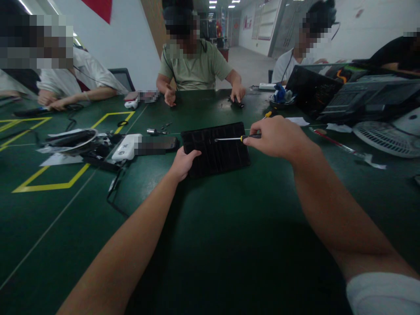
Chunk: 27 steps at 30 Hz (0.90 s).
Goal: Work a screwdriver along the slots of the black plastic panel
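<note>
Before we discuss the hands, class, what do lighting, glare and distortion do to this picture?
Head view: dim overall, the wallet losing detail; head view: ceiling lights bright, faint sheen on the table; head view: the fan near the right edge seems stretched.

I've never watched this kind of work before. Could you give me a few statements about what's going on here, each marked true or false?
1. The right hand holds a tool with a thin metal shaft. True.
2. The left hand holds nothing. False: it grips the left side of a black wallet.
3. The wallet is open. True.
4. The tool's tip points away from the wallet. False: it points left, over the wallet.
5. The table is green. True.
6. The white fan is at the left of the view. False: it is at the right.
</note>
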Available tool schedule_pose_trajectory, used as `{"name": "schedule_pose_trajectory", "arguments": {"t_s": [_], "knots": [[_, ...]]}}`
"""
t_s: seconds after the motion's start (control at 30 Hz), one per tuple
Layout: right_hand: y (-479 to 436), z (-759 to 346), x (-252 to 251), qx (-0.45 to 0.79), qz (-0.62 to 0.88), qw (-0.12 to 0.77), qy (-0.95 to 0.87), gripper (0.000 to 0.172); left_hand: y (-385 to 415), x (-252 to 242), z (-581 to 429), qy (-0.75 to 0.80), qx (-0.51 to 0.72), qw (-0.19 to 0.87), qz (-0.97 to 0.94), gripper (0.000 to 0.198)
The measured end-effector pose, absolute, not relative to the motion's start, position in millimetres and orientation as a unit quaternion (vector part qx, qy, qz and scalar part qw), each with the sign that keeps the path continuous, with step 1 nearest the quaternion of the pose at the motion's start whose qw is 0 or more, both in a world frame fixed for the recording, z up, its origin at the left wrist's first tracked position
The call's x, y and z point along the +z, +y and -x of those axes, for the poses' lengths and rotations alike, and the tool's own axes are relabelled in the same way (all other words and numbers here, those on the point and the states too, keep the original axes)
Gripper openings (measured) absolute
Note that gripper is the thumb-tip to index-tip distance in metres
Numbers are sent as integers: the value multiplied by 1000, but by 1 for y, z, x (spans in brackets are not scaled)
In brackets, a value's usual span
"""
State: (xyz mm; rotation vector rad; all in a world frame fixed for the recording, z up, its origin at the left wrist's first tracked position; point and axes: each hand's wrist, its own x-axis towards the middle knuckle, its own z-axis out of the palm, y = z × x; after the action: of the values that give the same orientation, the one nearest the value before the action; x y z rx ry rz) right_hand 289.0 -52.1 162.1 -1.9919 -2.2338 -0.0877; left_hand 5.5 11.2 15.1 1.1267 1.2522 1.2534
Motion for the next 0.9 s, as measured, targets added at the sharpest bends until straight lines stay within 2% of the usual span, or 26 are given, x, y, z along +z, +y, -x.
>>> {"name": "schedule_pose_trajectory", "arguments": {"t_s": [0.2,0.47,0.9], "knots": [[-49,-290,161,-16,663,67,-745,43,10,17,-7,519,517,498,-465,39],[-49,-291,160,-14,663,71,-745,31,10,15,-6,520,509,499,-471,40],[-49,-291,159,-22,655,78,-751,28,10,15,-5,513,512,503,-470,39]]}}
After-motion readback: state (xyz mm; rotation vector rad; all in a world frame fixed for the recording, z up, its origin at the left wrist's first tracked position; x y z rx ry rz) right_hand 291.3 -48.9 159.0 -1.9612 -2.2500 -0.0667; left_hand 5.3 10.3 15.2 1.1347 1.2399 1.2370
